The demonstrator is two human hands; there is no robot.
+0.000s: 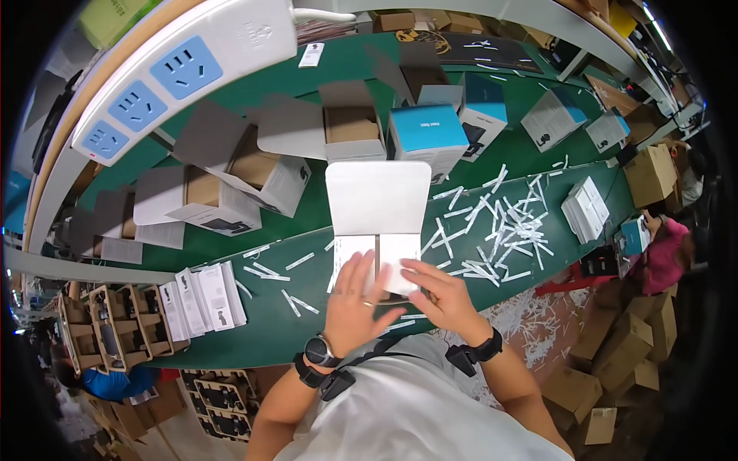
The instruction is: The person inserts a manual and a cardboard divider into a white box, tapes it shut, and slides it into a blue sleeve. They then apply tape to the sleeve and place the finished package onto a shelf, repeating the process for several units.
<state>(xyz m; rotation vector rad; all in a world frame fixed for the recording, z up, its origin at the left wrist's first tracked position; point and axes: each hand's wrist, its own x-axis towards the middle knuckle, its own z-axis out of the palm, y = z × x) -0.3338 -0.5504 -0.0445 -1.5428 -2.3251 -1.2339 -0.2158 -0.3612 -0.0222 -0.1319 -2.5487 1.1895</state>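
A white carton [378,198] stands in front of me on the green bench, its broad lid raised at the far side. Two white pieces lie side by side in its top, with a narrow brown gap between them. My left hand [355,303] lies over the left piece, fingers stretched and apart. Over the right piece reaches my right hand [444,296], its fingers extended and touching or nearly touching the white surface. Neither hand grips anything that I can see. My hands cover the carton's near side.
Many paper strips [519,227] litter the green bench [307,342]. White leaflets [204,300] are stacked at left, more [586,209] at right. Open cartons [257,169] and closed blue-topped cartons [429,134] line the conveyor behind. A power strip [184,69] hangs overhead. Another person [667,257] works at right.
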